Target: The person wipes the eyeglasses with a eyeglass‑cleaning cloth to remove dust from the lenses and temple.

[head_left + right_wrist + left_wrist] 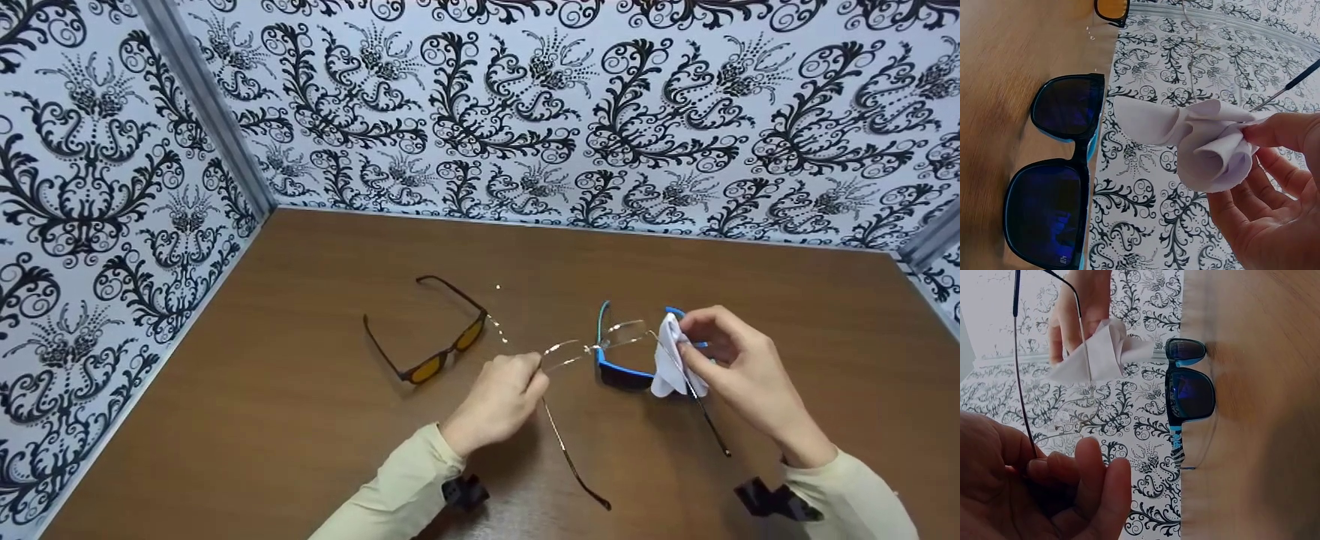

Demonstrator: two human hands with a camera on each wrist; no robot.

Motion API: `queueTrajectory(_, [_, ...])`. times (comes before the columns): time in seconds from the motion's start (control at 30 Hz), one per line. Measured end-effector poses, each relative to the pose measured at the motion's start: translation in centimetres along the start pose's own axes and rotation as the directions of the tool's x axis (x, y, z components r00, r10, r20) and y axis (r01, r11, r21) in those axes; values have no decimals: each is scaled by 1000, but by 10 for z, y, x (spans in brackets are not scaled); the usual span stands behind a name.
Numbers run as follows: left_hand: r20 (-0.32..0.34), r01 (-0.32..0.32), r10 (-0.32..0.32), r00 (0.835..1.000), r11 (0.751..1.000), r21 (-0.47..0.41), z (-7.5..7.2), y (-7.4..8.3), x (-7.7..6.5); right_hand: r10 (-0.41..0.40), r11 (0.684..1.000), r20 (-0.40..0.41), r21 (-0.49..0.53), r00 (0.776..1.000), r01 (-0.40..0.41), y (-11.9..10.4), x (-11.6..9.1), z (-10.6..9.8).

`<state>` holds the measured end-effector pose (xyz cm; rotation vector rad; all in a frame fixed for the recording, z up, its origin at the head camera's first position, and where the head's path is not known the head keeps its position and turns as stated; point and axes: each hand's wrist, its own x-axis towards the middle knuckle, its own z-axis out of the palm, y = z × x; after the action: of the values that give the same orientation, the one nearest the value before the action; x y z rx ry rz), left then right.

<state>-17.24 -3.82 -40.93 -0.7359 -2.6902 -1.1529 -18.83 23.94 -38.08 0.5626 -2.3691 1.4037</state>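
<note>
Clear, thin-rimmed eyeglasses (589,349) are held up over the table, their temples pointing back toward the person. My left hand (502,397) pinches them at the left hinge; in the left wrist view, curled fingers (1089,467) grip that temple. A white cloth (666,364) is bunched between the thumb and fingers of my right hand (750,375), at the right end of the glasses. It covers part of that end, so whether the cloth touches the lens cannot be told. In the right wrist view, the cloth (1213,149) hangs in folds.
Blue-and-black sunglasses (626,377) with dark lenses rest on the brown table (300,315), partly behind the cloth and right hand. Dark-framed glasses with amber lenses (427,369) lie unfolded to the left. Patterned panels (525,112) stand behind and at the sides.
</note>
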Motion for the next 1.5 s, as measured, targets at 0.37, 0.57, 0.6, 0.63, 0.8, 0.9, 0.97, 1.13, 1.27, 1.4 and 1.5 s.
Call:
queueTrajectory(0.37, [-23,-107,109,994,991,84,4,4,-2,15,999,5,31,1000,-15,4,9,1])
queueTrajectory(0.57, [-71,-81,87,994,993,80,2,2,-2,-1,998,6,61,1000,1,-1,6,0])
queueTrajectory(0.6, [-81,-75,82,993,994,82,2,1,-2,-11,998,11,66,1000,10,-3,4,-1])
queueTrajectory(0.63, [-90,-69,76,993,994,82,1,0,-3,-23,997,17,68,1000,22,-4,3,-1])
queueTrajectory(0.8, [-117,-42,51,992,996,81,-2,-7,-2,-77,995,55,71,996,73,-13,-4,-3])
queueTrajectory(0.9, [-123,-22,31,992,997,79,-5,-11,-1,-96,992,69,89,993,90,-16,-8,-4])
queueTrajectory(0.97, [-128,-13,23,992,997,80,-6,-13,0,-108,989,80,108,991,100,-16,-12,-4])
queueTrajectory(1.13, [-144,10,4,990,996,94,-10,-19,3,-127,985,118,128,985,112,-16,-19,-5])
queueTrajectory(1.27, [-138,50,-35,990,993,107,-11,-24,5,-142,982,155,144,978,120,-16,-24,-7])
queueTrajectory(1.4, [-141,82,-64,988,989,124,-12,-28,7,-185,972,196,184,963,149,-14,-25,-9])
queueTrajectory(1.5, [-143,101,-83,986,987,127,-14,-29,9,-202,966,223,207,954,156,-14,-25,-10])
